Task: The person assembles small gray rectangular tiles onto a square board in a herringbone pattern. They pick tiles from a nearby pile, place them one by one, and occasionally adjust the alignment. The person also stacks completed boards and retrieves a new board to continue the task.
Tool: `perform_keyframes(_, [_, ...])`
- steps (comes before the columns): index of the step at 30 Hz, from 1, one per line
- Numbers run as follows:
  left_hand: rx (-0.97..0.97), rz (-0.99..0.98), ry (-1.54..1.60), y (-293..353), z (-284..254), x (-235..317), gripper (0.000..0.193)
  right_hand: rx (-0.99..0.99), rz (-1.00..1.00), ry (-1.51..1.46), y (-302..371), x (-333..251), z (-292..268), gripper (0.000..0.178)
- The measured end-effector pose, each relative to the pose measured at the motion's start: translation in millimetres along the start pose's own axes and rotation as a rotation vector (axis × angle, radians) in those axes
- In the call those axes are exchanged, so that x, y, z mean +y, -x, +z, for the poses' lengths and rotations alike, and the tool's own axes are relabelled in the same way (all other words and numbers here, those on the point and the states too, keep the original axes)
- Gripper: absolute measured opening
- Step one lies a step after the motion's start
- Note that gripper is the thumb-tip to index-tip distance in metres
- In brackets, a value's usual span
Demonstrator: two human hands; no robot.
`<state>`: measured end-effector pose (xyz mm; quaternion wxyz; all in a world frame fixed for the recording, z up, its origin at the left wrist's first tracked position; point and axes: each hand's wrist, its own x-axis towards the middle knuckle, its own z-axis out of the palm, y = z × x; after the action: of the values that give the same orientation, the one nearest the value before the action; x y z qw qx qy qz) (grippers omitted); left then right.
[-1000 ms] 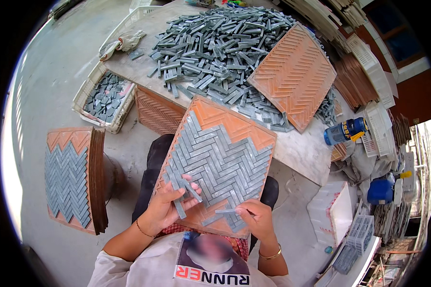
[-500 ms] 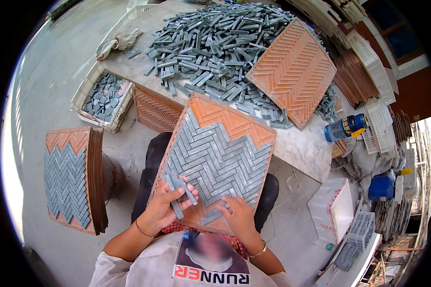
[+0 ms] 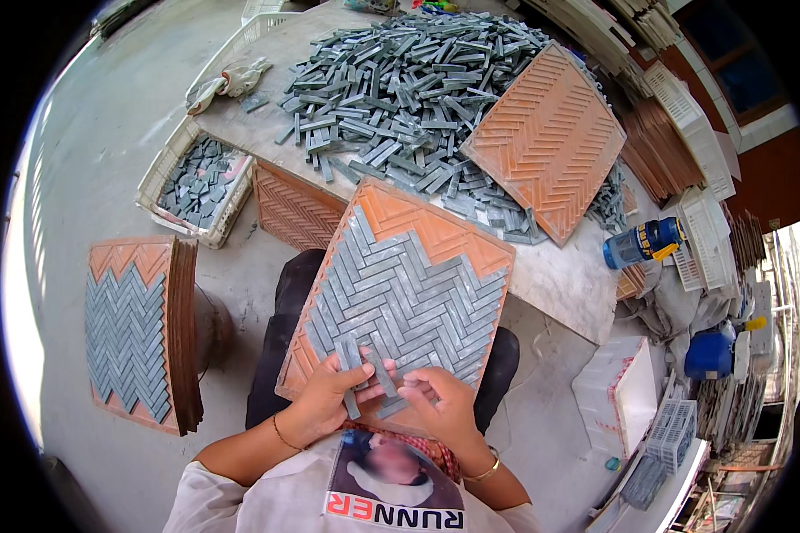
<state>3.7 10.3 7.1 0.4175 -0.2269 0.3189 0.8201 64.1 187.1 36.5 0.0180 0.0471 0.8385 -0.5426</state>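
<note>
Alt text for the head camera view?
Someone's left hand holds slim grey stone-like strips over an orange rectangular tray, mostly filled in herringbone, the right hand close by. Beyond, a grey strip heap tops a pale table.

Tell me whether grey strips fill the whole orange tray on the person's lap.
No, the orange tray is bare along its far edge, beyond the grey strips.

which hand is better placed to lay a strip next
Likely the right hand: it is over the lower part of the orange tray, while the left hand holds several grey strips.
</note>
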Motion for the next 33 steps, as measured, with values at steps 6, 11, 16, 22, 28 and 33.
perform_keyframes(6, [-0.121, -0.027, 0.023, 3.6, 6.8, 0.7, 0.023, 0.016, 0.149, -0.27, 1.7, 10.4, 7.0, 0.029])
perform_keyframes(11, [-0.187, 0.019, 0.017, 3.4, -4.2, 12.2, 0.036, 0.035, 0.201, -0.424, 4.4, 31.6, -14.2, 0.025])
perform_keyframes(16, [-0.347, -0.099, 0.152, 1.1, -0.3, 12.4, 0.054, 0.149, 0.107, -0.296, 3.6, 13.4, -13.0, 0.018])
perform_keyframes(22, [-0.445, -0.132, 0.235, -1.6, 1.5, 5.5, 0.062, 0.115, -0.265, 0.261, -3.2, -16.6, 4.8, 0.026])
perform_keyframes(28, [-0.482, -0.125, 0.09, 1.7, 4.8, 1.8, 0.065, -0.03, -0.041, 0.25, -13.1, -24.4, 8.6, 0.02])
perform_keyframes(33, [-0.414, -0.119, 0.15, -3.2, 2.3, -0.2, 0.062, 0.024, 0.102, -0.513, -5.3, 1.4, 6.7, 0.022])
